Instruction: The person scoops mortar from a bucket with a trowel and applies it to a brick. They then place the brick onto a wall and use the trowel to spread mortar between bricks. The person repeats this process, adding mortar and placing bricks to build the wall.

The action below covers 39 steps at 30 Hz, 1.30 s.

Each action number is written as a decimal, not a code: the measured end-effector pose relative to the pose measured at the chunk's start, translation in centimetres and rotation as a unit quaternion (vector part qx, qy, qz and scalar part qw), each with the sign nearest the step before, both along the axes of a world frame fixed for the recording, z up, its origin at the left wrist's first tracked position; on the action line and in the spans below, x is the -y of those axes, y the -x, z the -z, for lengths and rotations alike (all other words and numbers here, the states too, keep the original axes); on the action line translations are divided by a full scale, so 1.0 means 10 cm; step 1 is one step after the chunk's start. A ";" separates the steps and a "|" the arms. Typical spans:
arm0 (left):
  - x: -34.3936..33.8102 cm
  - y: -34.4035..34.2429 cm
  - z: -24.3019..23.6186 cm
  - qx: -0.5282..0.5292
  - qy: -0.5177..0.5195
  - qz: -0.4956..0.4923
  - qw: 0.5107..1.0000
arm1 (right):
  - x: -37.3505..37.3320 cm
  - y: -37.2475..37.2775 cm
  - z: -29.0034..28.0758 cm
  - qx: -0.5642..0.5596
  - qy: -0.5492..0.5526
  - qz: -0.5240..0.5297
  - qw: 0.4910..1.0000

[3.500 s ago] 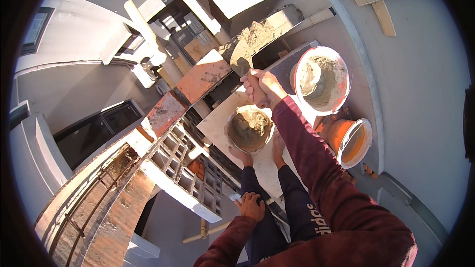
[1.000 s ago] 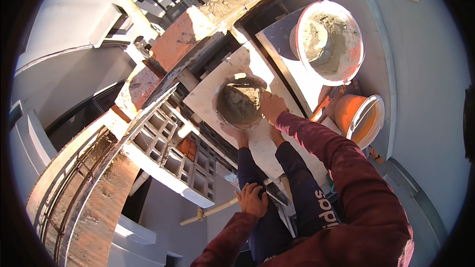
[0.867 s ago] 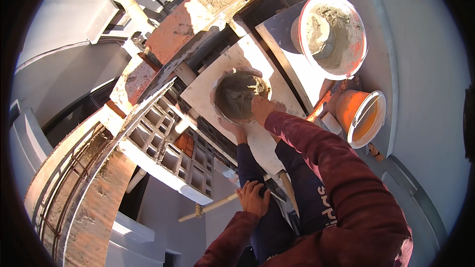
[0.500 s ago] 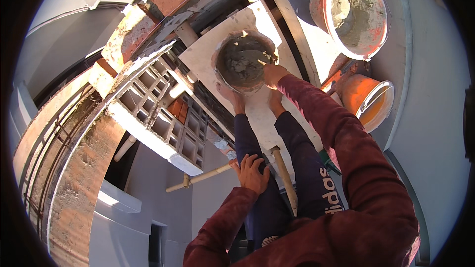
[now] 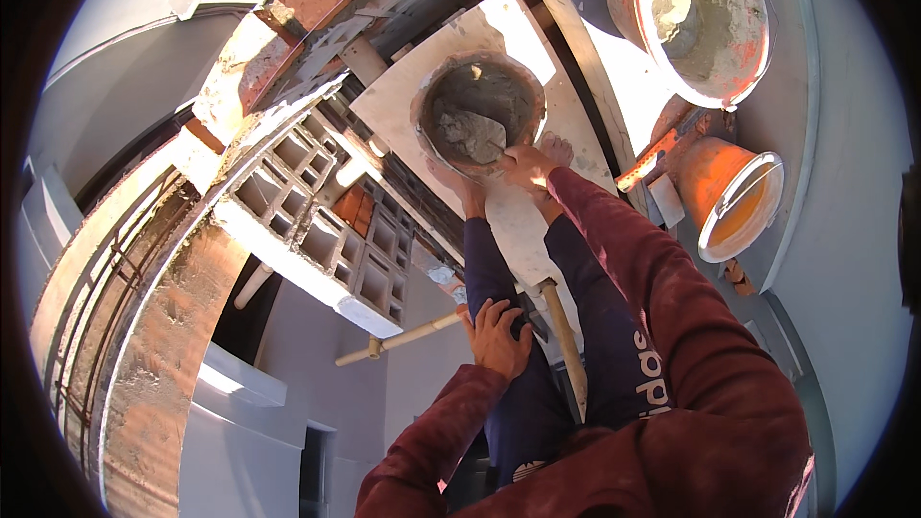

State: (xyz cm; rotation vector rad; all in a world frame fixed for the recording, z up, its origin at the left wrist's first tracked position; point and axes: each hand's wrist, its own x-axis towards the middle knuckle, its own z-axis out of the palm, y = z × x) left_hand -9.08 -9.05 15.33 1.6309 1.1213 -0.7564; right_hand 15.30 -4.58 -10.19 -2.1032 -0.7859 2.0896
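A round bucket of wet grey mortar (image 5: pixel 480 91) stands on a pale board (image 5: pixel 384 105) in front of my bare feet. My right hand (image 5: pixel 528 168) is closed at the bucket's near right rim, gripping a trowel (image 5: pixel 487 137). Its blade lies inside the bucket, smeared with mortar; the handle is mostly hidden by my fingers. Resting on my left leg near the knee is my left hand (image 5: pixel 499 338), fingers spread and holding nothing.
At the upper right stands a larger bucket (image 5: pixel 748 86) with mortar inside. Below it an orange bucket (image 5: pixel 715 182) lies tilted. Hollow blocks (image 5: pixel 321 235) and a curved brick edge (image 5: pixel 245 67) are on the left. A wooden pole (image 5: pixel 564 345) runs between my legs.
My right hand has moved toward me along the bucket's right side to its near rim. The trowel blade now shows inside the bucket. My left hand has stayed on my leg.
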 end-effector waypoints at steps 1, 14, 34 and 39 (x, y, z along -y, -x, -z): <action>0.01 0.00 0.00 0.000 0.003 0.003 1.000 | 0.12 -0.05 0.01 -0.036 -0.059 0.038 0.997; -0.30 -0.08 -0.06 -0.025 -0.011 0.048 0.998 | 0.61 0.02 -0.89 -0.175 -0.035 0.347 0.921; -0.92 -0.16 -0.08 -0.013 -0.022 0.113 0.993 | -2.24 -1.87 -1.97 -0.440 -0.213 0.728 0.480; -0.93 -0.21 -0.11 -0.013 -0.005 0.101 0.995 | -2.11 -1.72 -1.99 -0.393 -0.271 0.659 0.581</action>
